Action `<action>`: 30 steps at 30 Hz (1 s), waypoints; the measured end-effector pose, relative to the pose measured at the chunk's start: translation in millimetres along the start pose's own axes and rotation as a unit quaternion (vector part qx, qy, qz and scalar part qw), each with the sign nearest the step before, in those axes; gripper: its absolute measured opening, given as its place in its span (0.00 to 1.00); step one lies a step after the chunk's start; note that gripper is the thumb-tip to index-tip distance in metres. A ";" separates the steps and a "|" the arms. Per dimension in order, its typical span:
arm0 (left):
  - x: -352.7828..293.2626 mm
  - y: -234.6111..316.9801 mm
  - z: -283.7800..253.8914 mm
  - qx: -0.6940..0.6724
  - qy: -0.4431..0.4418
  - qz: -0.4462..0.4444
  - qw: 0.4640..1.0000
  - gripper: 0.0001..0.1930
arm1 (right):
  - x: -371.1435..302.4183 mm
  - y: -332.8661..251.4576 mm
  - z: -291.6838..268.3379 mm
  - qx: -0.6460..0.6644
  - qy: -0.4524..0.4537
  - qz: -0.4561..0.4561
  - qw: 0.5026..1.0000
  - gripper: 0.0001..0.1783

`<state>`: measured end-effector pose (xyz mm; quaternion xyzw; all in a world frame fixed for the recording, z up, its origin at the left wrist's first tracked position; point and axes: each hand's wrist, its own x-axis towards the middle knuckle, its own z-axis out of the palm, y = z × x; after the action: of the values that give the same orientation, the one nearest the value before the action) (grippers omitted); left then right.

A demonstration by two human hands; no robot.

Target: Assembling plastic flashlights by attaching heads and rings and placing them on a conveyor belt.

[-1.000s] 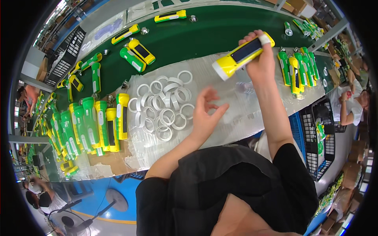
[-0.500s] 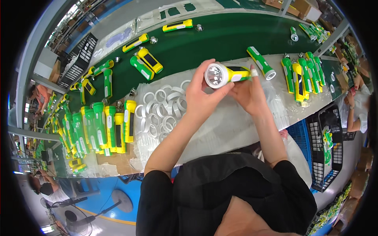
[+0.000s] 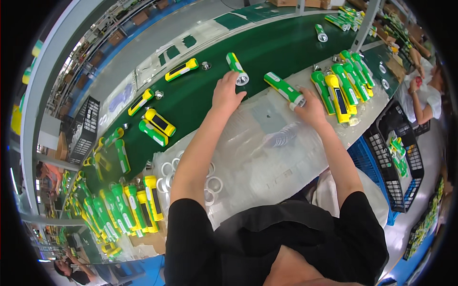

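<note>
On the green belt lies a green-and-yellow flashlight [image 3: 234, 63], its clear lens and white rim toward me. My left hand [image 3: 226, 97] is at its lens end, fingers stretched and thumb spread away, not wrapped around it. To the right, a green flashlight [image 3: 282, 87] lies across the edge of the plastic-covered table. My right hand [image 3: 311, 108] has its fingers closed around the white-rimmed end. Loose white rings [image 3: 214, 184] lie by my left forearm, which hides part of the pile.
Several green and yellow flashlights stand in rows at left [image 3: 121, 207] and right [image 3: 339, 95]. More lie along the green belt [image 3: 267, 45], some with loose reflectors. A black crate [image 3: 398, 157] stands at right. A co-worker [image 3: 422, 95] sits beyond it.
The flashlight I held in both hands now lies on the belt by my left hand. My right hand has moved onto the green flashlight. The whole view has shifted.
</note>
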<state>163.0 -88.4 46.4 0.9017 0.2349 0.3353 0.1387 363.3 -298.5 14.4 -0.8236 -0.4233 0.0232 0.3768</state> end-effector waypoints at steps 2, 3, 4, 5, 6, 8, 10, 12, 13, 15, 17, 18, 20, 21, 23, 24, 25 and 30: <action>-10.6 4.9 3.7 0.019 -0.066 0.003 0.998 0.31 | 1.4 0.6 -3.2 -0.018 -0.014 -0.043 0.999 0.39; -18.0 8.0 3.3 -0.008 -0.061 0.032 0.998 0.31 | 1.6 -2.7 -5.0 -0.018 -0.016 -0.038 0.999 0.39; -25.5 11.2 2.6 -0.034 -0.057 0.061 0.996 0.31 | 2.0 -6.6 -8.5 0.018 0.007 -0.024 1.000 0.37; -28.5 23.9 -5.2 -0.069 -0.070 0.049 0.994 0.33 | 0.3 -15.4 -15.4 0.054 0.028 -0.011 0.998 0.36; -31.0 38.5 -12.1 -0.072 -0.074 0.045 0.994 0.33 | -4.3 -23.9 -21.1 0.052 0.024 -0.007 0.998 0.36; -38.0 66.9 -24.9 -0.045 -0.032 0.121 0.991 0.35 | -14.4 -47.4 -33.1 0.143 0.046 -0.082 0.985 0.33; -52.2 82.5 -27.8 -0.058 -0.039 0.130 0.989 0.35 | -33.6 -70.8 -39.1 0.176 0.035 -0.103 0.978 0.33; -65.0 98.3 -33.7 -0.070 -0.046 0.146 0.986 0.35 | -52.4 -87.4 -42.9 0.314 -0.018 -0.111 0.943 0.33; -74.3 108.1 -39.0 -0.155 -0.085 0.078 0.981 0.34 | -59.8 -96.7 -45.7 0.329 -0.044 -0.071 0.941 0.37; -96.0 123.6 -52.6 -0.243 -0.128 -0.021 0.961 0.32 | -72.3 -104.4 -34.2 0.407 -0.034 -0.070 0.910 0.39; -116.5 126.0 -60.2 -0.306 -0.133 -0.055 0.941 0.31 | -86.4 -103.2 -22.8 0.469 -0.061 -0.059 0.879 0.48; -126.7 124.8 -62.8 -0.369 -0.138 -0.086 0.915 0.30 | -96.4 -98.2 -12.0 0.471 -0.063 -0.060 0.878 0.48; -148.7 124.9 -63.7 -0.409 -0.114 -0.093 0.900 0.28 | -120.0 -98.2 4.0 0.435 -0.137 -0.068 0.888 0.51; -158.5 124.1 -65.6 -0.451 -0.090 -0.097 0.882 0.27 | -129.7 -103.3 5.1 0.484 -0.193 -0.057 0.851 0.54; -174.6 122.1 -73.3 -0.463 -0.110 -0.106 0.873 0.25 | -144.4 -113.9 1.2 0.462 -0.230 -0.048 0.855 0.54; -181.5 121.1 -76.5 -0.477 -0.133 -0.111 0.862 0.24 | -149.5 -117.1 0.8 0.437 -0.263 -0.038 0.859 0.55; -189.6 117.2 -76.0 -0.489 -0.141 -0.128 0.851 0.24 | -152.0 -114.2 7.5 0.438 -0.264 -0.079 0.856 0.55; -207.2 116.2 -94.0 -0.402 -0.084 -0.094 0.907 0.25 | -168.3 -113.5 15.3 0.379 -0.266 -0.126 0.877 0.53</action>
<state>0.7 -285.7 51.2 0.7678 0.1516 0.3099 0.5399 172.9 -369.0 28.8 -0.5202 -0.5665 0.3527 0.5329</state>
